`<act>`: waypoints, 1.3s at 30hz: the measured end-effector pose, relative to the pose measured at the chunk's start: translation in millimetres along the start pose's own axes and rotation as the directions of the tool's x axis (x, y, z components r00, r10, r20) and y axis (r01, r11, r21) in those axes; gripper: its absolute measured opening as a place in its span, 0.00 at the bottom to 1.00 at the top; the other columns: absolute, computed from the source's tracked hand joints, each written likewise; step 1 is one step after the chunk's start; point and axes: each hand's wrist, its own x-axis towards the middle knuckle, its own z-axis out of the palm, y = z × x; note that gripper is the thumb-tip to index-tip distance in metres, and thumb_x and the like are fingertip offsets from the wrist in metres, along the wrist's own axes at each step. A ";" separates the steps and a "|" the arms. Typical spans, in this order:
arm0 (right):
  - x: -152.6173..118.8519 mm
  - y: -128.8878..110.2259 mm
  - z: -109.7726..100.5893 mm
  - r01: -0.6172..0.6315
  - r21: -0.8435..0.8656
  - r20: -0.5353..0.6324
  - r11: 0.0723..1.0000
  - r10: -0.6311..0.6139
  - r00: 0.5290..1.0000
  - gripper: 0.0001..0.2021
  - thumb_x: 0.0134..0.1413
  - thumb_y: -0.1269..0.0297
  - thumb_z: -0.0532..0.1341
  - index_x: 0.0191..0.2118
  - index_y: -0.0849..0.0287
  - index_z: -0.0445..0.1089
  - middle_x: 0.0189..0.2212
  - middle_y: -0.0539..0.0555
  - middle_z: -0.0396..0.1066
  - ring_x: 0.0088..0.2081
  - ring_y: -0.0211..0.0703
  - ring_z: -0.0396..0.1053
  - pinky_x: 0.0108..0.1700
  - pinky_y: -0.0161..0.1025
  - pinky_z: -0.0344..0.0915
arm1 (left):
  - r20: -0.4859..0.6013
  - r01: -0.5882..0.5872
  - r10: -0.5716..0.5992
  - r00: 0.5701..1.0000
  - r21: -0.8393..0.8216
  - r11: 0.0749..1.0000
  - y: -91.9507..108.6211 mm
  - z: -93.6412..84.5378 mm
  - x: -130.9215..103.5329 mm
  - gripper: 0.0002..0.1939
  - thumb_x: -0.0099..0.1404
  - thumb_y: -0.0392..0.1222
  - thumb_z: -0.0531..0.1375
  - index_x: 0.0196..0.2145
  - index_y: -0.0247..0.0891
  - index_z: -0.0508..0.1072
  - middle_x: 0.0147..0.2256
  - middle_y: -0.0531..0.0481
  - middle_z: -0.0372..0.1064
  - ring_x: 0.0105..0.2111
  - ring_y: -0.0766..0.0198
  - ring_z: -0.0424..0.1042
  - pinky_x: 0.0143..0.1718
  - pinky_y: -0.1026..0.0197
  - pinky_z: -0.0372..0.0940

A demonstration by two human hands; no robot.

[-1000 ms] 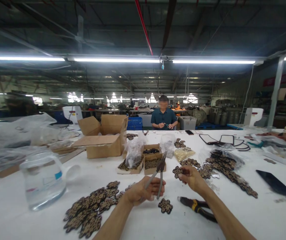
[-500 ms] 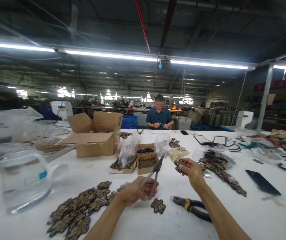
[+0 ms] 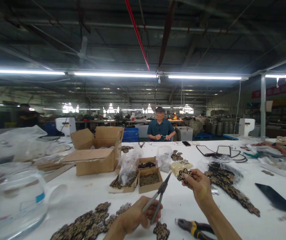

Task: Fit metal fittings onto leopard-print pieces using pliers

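Observation:
My left hand (image 3: 140,213) is closed around the grey handles of long-nosed pliers (image 3: 162,188), whose dark jaws point up and to the right. Between the thumb and fingers of my right hand (image 3: 199,185) is a flower-shaped leopard-print patch (image 3: 185,175), raised above the table. Another flower-shaped patch (image 3: 161,230) lies flat just below the pliers. Black-and-yellow pliers (image 3: 193,228) rest on the table under my right forearm. To the left of my left hand, many more such patches (image 3: 82,224) lie in an overlapping pile.
Small boxes of brass-coloured pieces (image 3: 149,180) stand mid-table beside an open cardboard box (image 3: 95,166). A water jug (image 3: 20,206) is at the left. More patches (image 3: 230,183) and a dark flat slab (image 3: 276,197) lie right. Across the table sits a co-worker (image 3: 161,126).
The view has tilted upward, so the table sits lower in the picture. Both hands keep hold of the same things, with little other movement.

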 end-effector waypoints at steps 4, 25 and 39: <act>-3.0 0.4 5.1 0.012 -0.006 0.009 1.000 -0.011 1.000 0.16 0.44 0.58 0.74 0.34 0.60 0.71 0.28 0.54 0.76 0.28 0.47 0.74 0.34 0.48 0.76 | -0.008 -0.001 0.002 1.000 0.058 0.998 1.1 3.3 0.3 0.28 0.38 0.25 0.59 0.41 0.34 0.75 0.37 0.46 0.74 0.39 0.54 0.72 0.39 0.58 0.62; -7.2 6.8 9.7 -0.020 0.036 -0.006 0.999 0.020 1.000 0.17 0.41 0.58 0.75 0.33 0.60 0.71 0.28 0.55 0.76 0.28 0.48 0.75 0.35 0.51 0.77 | -0.038 0.020 -0.013 0.999 0.210 0.977 5.4 9.6 3.4 0.25 0.39 0.26 0.61 0.39 0.34 0.74 0.36 0.48 0.73 0.37 0.55 0.71 0.38 0.57 0.63; 3.9 3.1 -6.3 -0.108 0.040 0.075 0.993 0.105 0.992 0.17 0.37 0.64 0.75 0.36 0.60 0.74 0.28 0.53 0.76 0.26 0.44 0.73 0.33 0.47 0.75 | -0.341 0.047 0.286 0.895 0.712 0.701 0.2 9.9 7.5 0.42 0.39 0.24 0.54 0.55 0.43 0.68 0.51 0.45 0.65 0.53 0.48 0.62 0.57 0.47 0.55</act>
